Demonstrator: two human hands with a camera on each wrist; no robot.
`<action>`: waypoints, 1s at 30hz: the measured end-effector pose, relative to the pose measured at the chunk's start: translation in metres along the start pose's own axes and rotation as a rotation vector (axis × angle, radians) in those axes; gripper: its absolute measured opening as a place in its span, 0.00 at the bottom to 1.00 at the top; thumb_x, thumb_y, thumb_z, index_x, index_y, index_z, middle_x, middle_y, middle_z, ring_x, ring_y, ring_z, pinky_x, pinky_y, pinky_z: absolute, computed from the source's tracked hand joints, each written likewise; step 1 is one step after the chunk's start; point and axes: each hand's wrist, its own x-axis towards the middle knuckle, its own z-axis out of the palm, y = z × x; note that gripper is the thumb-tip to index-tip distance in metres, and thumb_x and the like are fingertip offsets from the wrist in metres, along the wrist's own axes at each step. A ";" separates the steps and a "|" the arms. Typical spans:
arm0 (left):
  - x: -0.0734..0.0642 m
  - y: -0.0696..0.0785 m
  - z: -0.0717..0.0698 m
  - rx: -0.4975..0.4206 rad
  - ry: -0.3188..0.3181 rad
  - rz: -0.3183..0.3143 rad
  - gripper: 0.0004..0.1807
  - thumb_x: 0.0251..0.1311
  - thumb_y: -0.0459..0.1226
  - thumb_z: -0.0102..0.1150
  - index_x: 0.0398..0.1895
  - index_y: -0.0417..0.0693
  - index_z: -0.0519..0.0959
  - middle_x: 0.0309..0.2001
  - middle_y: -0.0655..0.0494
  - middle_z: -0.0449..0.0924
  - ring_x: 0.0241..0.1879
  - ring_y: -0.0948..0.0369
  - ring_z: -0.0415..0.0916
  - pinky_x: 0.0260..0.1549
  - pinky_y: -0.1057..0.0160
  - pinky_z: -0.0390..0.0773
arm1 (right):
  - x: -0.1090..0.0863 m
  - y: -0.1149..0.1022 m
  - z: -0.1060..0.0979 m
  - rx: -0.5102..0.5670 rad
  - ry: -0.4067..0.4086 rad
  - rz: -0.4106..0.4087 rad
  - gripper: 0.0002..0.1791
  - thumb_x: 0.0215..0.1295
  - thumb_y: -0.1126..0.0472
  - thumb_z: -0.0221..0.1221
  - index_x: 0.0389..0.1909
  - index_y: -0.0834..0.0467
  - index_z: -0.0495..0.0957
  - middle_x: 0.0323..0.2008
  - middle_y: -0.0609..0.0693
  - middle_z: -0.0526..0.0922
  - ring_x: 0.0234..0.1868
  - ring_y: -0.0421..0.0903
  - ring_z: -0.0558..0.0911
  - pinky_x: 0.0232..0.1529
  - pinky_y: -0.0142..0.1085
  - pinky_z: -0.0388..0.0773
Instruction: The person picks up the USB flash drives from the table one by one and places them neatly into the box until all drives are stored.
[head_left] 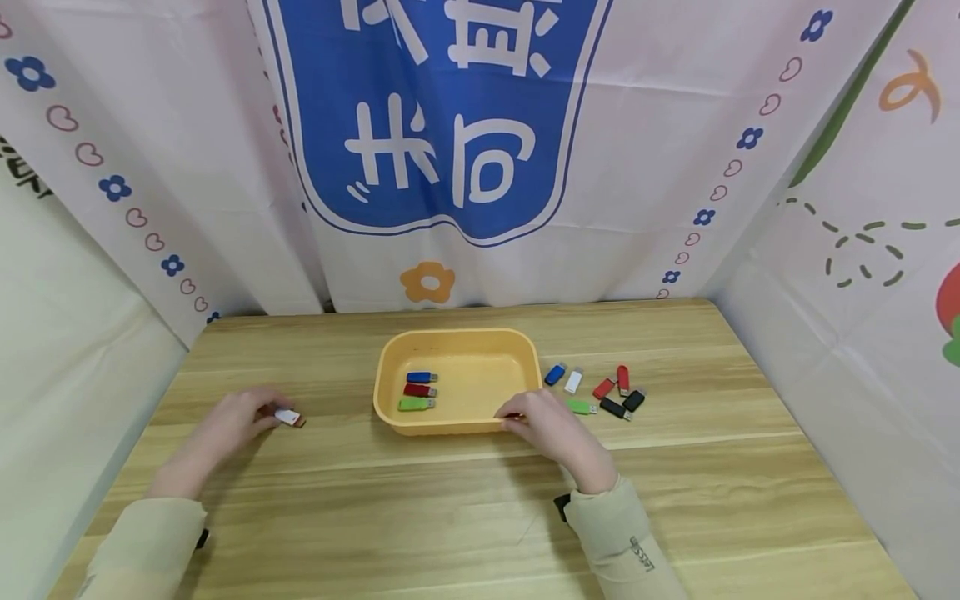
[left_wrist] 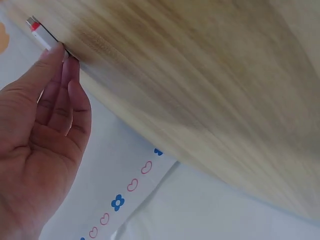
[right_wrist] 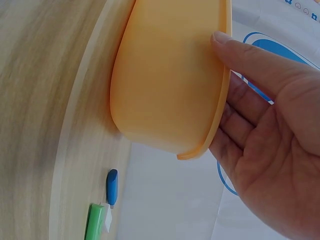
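Observation:
Between thumb and fingers, my left hand pinches a white USB stick just over the table's left side. The stick shows a metal plug and a red part beside it. My right hand grips the front right rim of a yellow plastic bin, thumb on the outer wall and fingers over the edge; its fingertips are hidden in the right wrist view. Inside the bin, a blue USB stick, a red USB stick and a green USB stick lie in a column at the left.
Right of the bin lie several loose USB sticks: a blue one, a white one, a green one, two red and two black. All rest on a wooden table. A printed cloth hangs behind its back edge.

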 end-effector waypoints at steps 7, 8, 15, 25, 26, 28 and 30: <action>-0.001 0.001 0.000 -0.007 -0.002 -0.019 0.10 0.57 0.32 0.67 0.43 0.41 0.85 0.39 0.46 0.86 0.37 0.54 0.82 0.38 0.49 0.81 | 0.000 0.000 0.000 0.000 -0.003 0.008 0.07 0.63 0.63 0.65 0.40 0.56 0.89 0.39 0.49 0.90 0.42 0.45 0.88 0.44 0.39 0.84; -0.001 0.001 0.000 -0.013 -0.002 -0.024 0.10 0.58 0.32 0.67 0.44 0.41 0.84 0.40 0.46 0.86 0.38 0.54 0.82 0.39 0.49 0.81 | 0.000 0.000 0.000 0.002 -0.003 0.009 0.07 0.63 0.62 0.65 0.40 0.56 0.89 0.39 0.49 0.90 0.42 0.45 0.88 0.45 0.39 0.84; 0.001 0.013 -0.005 -0.077 0.004 -0.055 0.14 0.63 0.33 0.63 0.50 0.39 0.82 0.44 0.42 0.84 0.39 0.51 0.83 0.40 0.47 0.82 | 0.000 0.000 0.001 0.002 0.004 0.006 0.07 0.63 0.63 0.65 0.40 0.56 0.89 0.39 0.49 0.90 0.42 0.45 0.88 0.44 0.39 0.84; 0.014 0.046 -0.012 -0.061 0.140 0.053 0.14 0.61 0.31 0.65 0.50 0.40 0.83 0.45 0.42 0.85 0.41 0.49 0.83 0.37 0.52 0.84 | -0.001 0.000 0.000 -0.010 0.012 0.000 0.06 0.63 0.64 0.65 0.39 0.56 0.89 0.38 0.49 0.90 0.42 0.45 0.88 0.44 0.39 0.84; 0.014 0.049 -0.011 -0.059 0.163 0.069 0.14 0.60 0.30 0.65 0.50 0.40 0.83 0.44 0.42 0.85 0.41 0.50 0.83 0.36 0.54 0.84 | -0.001 0.000 0.000 -0.009 0.011 0.001 0.06 0.63 0.64 0.65 0.39 0.56 0.89 0.38 0.49 0.90 0.42 0.45 0.88 0.44 0.39 0.84; 0.016 0.054 -0.007 -0.054 0.207 0.101 0.14 0.58 0.29 0.67 0.48 0.40 0.84 0.43 0.43 0.85 0.39 0.51 0.83 0.33 0.58 0.84 | -0.001 0.000 0.000 -0.009 0.011 0.000 0.06 0.63 0.64 0.65 0.39 0.56 0.89 0.38 0.49 0.90 0.42 0.45 0.88 0.44 0.39 0.84; 0.018 0.058 -0.004 -0.053 0.243 0.125 0.14 0.56 0.29 0.68 0.47 0.41 0.85 0.43 0.43 0.86 0.37 0.53 0.83 0.31 0.61 0.84 | 0.000 -0.001 0.000 -0.008 0.011 -0.003 0.06 0.63 0.64 0.65 0.39 0.56 0.89 0.38 0.49 0.90 0.42 0.45 0.88 0.44 0.39 0.84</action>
